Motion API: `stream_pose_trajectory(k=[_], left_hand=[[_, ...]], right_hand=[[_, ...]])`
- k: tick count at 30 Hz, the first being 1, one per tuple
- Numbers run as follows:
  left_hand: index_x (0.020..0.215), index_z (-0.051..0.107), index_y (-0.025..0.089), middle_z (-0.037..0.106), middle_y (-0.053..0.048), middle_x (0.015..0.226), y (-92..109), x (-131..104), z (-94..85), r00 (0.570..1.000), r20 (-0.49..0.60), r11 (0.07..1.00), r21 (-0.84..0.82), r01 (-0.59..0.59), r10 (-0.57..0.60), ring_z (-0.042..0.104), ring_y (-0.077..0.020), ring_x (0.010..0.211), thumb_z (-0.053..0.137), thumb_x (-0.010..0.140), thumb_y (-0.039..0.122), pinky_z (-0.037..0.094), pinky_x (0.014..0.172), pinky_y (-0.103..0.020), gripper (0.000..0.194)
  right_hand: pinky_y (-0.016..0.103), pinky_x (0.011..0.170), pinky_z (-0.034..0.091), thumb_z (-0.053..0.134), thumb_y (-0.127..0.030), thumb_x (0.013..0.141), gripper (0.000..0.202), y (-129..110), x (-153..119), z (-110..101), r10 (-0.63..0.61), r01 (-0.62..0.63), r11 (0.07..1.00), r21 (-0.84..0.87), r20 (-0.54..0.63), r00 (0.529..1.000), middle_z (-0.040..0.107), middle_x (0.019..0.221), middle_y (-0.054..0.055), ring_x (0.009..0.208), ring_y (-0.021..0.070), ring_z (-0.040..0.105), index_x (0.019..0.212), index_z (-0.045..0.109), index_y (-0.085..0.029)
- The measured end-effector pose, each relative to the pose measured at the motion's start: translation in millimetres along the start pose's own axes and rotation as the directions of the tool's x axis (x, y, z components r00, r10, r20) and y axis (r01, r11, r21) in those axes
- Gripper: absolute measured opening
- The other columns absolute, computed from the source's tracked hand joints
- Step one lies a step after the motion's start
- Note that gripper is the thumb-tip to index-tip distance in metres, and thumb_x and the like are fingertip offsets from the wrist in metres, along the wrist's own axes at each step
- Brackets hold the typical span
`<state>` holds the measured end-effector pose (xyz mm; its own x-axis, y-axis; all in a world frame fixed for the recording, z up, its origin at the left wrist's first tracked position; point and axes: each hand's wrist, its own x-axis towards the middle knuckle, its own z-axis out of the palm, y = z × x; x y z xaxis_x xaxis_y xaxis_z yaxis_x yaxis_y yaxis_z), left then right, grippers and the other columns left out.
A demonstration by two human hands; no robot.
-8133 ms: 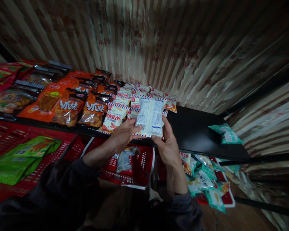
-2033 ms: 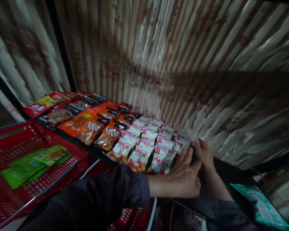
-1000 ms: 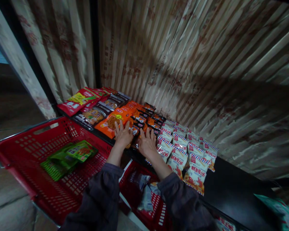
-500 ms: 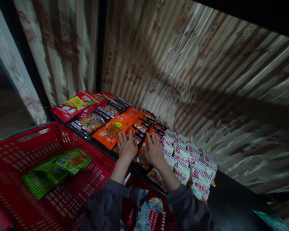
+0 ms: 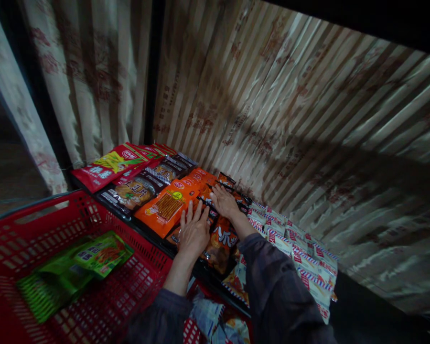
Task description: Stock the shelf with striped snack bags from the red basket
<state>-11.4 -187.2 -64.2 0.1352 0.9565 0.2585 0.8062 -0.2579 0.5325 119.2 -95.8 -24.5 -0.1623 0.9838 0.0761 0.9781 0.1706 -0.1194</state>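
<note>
My left hand (image 5: 194, 231) lies with fingers spread on dark-and-orange snack packets, just right of the orange packet of sticks (image 5: 166, 206). Farther back, my right hand (image 5: 225, 202) rests flat on the same rows, its fingers stretched out. Between and below the hands shows a dark-and-orange packet (image 5: 220, 243) with white lettering. Left of the orange packets lie dark packets (image 5: 132, 190) and red ones (image 5: 111, 165). White packets with striped edges (image 5: 294, 243) stand in rows to the right, partly behind my right sleeve.
A red basket (image 5: 129, 220) at the lower left holds green packets (image 5: 102, 253). Another red basket (image 5: 191, 332) with pale packets (image 5: 206, 313) is at the bottom centre. Behind the display hangs a pleated, patterned curtain (image 5: 272, 110).
My right hand has moved back and left across the dark-and-orange packets, uncovering the one with white lettering. My left hand stays beside the orange packet. The view has shifted slightly.
</note>
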Motion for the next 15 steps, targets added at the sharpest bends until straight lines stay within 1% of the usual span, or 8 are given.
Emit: stream_pose_trajectory(k=[3,5,7,9,11,13,15], left_hand=[[0.140,0.048,0.019,0.032,-0.006,0.154,0,0,3.6,0.999,-0.031,1.000,0.023,-0.005,0.006,0.015,-0.0302,0.147,0.042,0.092,0.024,0.021,0.118,-0.051,0.048],[0.139,0.050,0.019,0.035,-0.007,0.153,0,0,5.8,0.999,-0.049,1.000,0.030,-0.006,0.007,0.018,-0.0300,0.146,0.043,0.092,0.025,0.022,0.118,-0.051,0.047],[0.138,0.051,0.020,0.037,-0.007,0.152,0,0,6.9,0.998,-0.057,0.999,0.033,0.001,0.001,0.020,-0.0297,0.146,0.044,0.092,0.025,0.023,0.118,-0.051,0.047],[0.137,0.052,0.020,0.038,-0.007,0.152,0,-1,7.1,0.998,-0.058,0.999,0.034,0.002,0.000,0.021,-0.0296,0.145,0.046,0.091,0.025,0.023,0.118,-0.050,0.046],[0.137,0.052,0.020,0.038,-0.007,0.152,0,-1,6.8,0.998,-0.059,0.999,0.034,-0.002,0.003,0.021,-0.0300,0.145,0.046,0.091,0.025,0.023,0.118,-0.051,0.046],[0.136,0.053,0.020,0.038,-0.008,0.151,0,-2,6.7,0.998,-0.066,0.999,0.032,-0.007,0.009,0.022,-0.0307,0.145,0.046,0.091,0.025,0.023,0.117,-0.051,0.046],[0.135,0.054,0.021,0.038,-0.007,0.151,-1,-2,7.1,0.997,-0.078,0.999,0.032,-0.010,0.012,0.024,-0.0311,0.144,0.047,0.091,0.024,0.024,0.117,-0.052,0.045]], right_hand=[[0.039,0.117,0.024,0.030,-0.035,0.100,0.048,4,8,2,-0.005,0.007,0.997,0.070,-0.020,1.000,0.039,0.152,0.011,0.144,0.0220,0.028,0.137,0.049,-0.012],[0.033,0.114,0.029,0.032,-0.031,0.100,0.042,8,13,3,0.002,0.003,0.995,0.102,-0.046,0.999,0.050,0.144,0.011,0.138,0.0188,0.040,0.131,0.055,-0.014],[0.032,0.107,0.038,0.037,-0.028,0.098,0.037,13,19,1,0.041,-0.033,0.992,0.118,-0.068,0.997,0.062,0.131,0.011,0.125,0.0187,0.055,0.126,0.058,-0.016],[0.031,0.097,0.045,0.043,-0.027,0.096,0.033,17,26,-1,0.090,-0.077,0.987,0.139,-0.090,0.992,0.069,0.118,0.011,0.110,0.0196,0.064,0.123,0.059,-0.017],[0.030,0.092,0.048,0.048,-0.027,0.094,0.033,20,36,-3,0.114,-0.096,0.982,0.164,-0.104,0.988,0.073,0.108,0.008,0.102,0.0188,0.067,0.124,0.058,-0.018],[0.026,0.089,0.048,0.053,-0.027,0.092,0.031,21,47,-3,0.111,-0.090,0.978,0.190,-0.103,0.988,0.075,0.104,0.006,0.099,0.0170,0.068,0.121,0.061,-0.019],[0.023,0.084,0.049,0.057,-0.027,0.089,0.024,19,58,-1,0.102,-0.082,0.974,0.211,-0.088,0.991,0.076,0.100,0.004,0.094,0.0162,0.069,0.109,0.069,-0.020]])
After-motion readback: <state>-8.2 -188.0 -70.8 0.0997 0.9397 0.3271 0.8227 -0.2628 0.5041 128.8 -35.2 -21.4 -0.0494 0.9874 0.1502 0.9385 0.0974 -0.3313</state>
